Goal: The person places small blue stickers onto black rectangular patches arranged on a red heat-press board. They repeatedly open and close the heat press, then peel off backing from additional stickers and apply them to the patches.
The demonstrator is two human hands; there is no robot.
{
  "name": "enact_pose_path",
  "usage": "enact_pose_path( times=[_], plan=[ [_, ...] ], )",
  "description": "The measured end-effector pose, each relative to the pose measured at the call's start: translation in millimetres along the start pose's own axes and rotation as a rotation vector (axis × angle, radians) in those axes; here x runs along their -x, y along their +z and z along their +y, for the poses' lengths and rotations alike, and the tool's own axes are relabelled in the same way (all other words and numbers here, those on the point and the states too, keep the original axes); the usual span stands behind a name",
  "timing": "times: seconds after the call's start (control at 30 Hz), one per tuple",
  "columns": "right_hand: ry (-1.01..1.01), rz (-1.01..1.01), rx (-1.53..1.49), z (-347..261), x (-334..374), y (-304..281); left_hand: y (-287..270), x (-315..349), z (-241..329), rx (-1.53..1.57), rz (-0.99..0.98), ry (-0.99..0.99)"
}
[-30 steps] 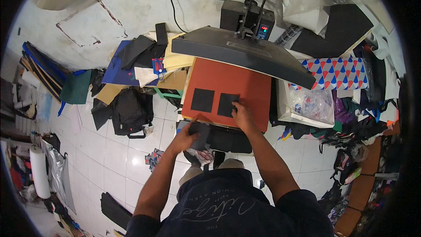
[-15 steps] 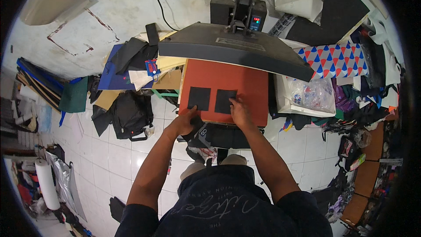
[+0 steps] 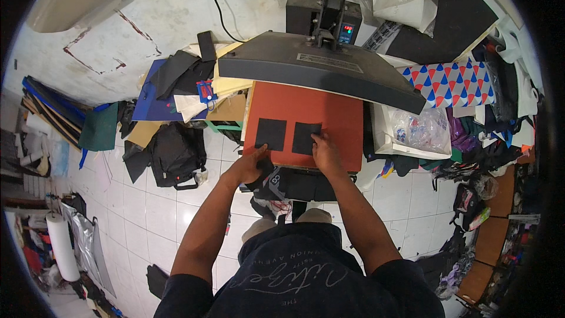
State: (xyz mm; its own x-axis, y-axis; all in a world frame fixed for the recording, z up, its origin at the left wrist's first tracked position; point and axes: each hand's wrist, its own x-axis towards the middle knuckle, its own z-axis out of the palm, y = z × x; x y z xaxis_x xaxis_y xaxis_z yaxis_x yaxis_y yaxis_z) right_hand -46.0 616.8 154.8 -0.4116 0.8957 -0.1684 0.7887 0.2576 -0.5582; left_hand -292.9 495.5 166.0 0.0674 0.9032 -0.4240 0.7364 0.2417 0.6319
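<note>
Two black squares [image 3: 272,133] of thin, flat material lie side by side on the red-brown pad of a heat press [image 3: 329,104]. My left hand [image 3: 248,166] is at the pad's front left edge, its thumb tip at the lower edge of the left square. Its other fingers curl out of sight beside a dark piece [image 3: 266,168]; what they hold is unclear. My right hand [image 3: 325,152] grips the right edge of the right square [image 3: 302,138] between thumb and fingers. Above the pad's back, the dark upper plate [image 3: 318,65] hangs raised and tilted.
A white box [image 3: 412,150] with clear plastic bags sits right of the press, by a patterned panel [image 3: 450,84]. Black and yellow sheets [image 3: 226,82] are piled to the left. A black backpack [image 3: 176,156] lies lower left. Dark fabric [image 3: 303,182] hangs below the pad's front edge.
The whole view has shifted slightly, so the press sits a little lower and further right. Both hands and both squares keep nearly the same places on the pad.
</note>
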Motion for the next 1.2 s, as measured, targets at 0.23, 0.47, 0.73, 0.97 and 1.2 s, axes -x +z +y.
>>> enact_pose_path(
  times=[0.23,0.47,0.73,0.97,1.2],
  plan=[
    [-0.058,0.103,0.022,18.6,-1.7,16.0,1.0,-2.1,-3.8,-0.004,-0.003,0.029],
    [-0.134,0.144,0.241,-3.6,4.1,-15.5,-14.0,11.8,11.2,0.047,0.024,0.045],
    [-0.315,0.3,0.165,11.2,1.3,-8.5,-1.3,63.6,39.2,1.01,0.245,-0.258],
    [-0.127,-0.195,-0.776,-35.4,76.2,-34.0,37.8,69.6,106.9,1.479,0.489,-0.253],
    [0.013,-0.298,-0.857,-23.7,105.3,-31.7,58.1,74.4,123.3,1.537,0.386,-0.264]
  ],
)
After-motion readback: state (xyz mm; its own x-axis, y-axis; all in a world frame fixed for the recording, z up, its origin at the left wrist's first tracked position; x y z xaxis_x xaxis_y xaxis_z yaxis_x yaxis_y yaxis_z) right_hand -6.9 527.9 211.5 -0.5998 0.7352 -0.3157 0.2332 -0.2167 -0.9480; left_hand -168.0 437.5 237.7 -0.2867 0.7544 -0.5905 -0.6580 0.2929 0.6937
